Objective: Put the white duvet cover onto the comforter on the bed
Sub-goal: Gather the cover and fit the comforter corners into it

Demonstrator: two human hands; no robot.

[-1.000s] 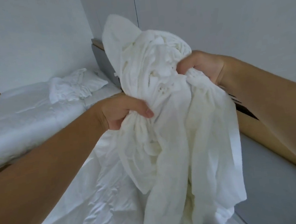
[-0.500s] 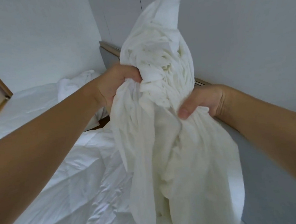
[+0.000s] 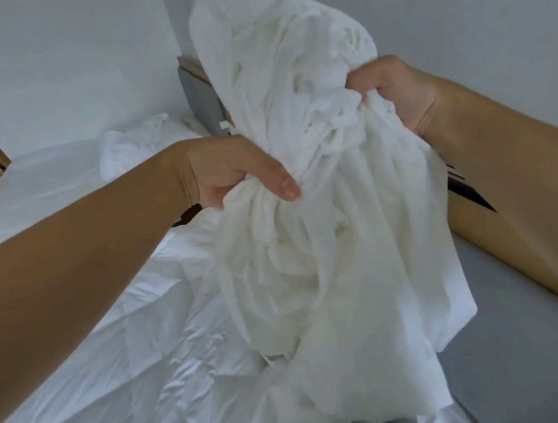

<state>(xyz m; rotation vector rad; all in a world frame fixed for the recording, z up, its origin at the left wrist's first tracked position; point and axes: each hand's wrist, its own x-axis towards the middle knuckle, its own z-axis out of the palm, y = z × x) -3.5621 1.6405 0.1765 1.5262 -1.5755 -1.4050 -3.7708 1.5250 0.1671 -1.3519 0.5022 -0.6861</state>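
Across the bed's left side, rumpled comforter (image 3: 106,350), not yet covered. Left hand (image 3: 232,173) clenched on a gathered fold of the white duvet cover (image 3: 327,258), held bunched in the air near the bed's right edge, tail hanging down. Right hand (image 3: 392,92) higher, gripping another bunch. Probably hunting for a corner or the opening; risk of twisting the wad tighter, or feeding it on inside out, from gathering blind
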